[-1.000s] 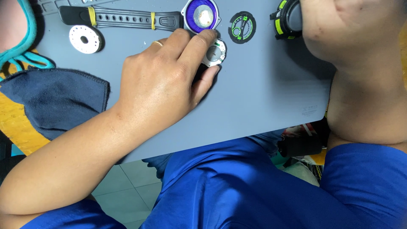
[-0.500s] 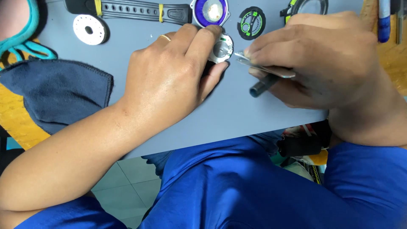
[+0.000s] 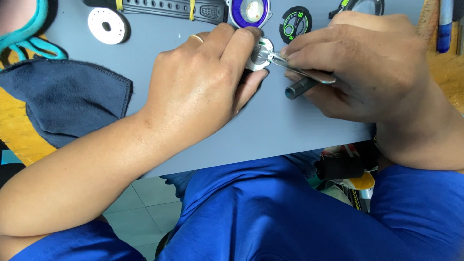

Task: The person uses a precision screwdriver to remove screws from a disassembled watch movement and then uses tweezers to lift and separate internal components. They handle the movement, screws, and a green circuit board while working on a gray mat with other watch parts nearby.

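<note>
Pinching the round watch module (image 3: 259, 54), left hand (image 3: 203, 87) steadies it; right hand (image 3: 367, 67) grips tweezers (image 3: 302, 71).

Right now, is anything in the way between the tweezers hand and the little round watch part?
Nothing visible is in the way. The right hand holds metal tweezers whose tips already reach the round watch part, which the left hand pins against the grey mat.
</note>
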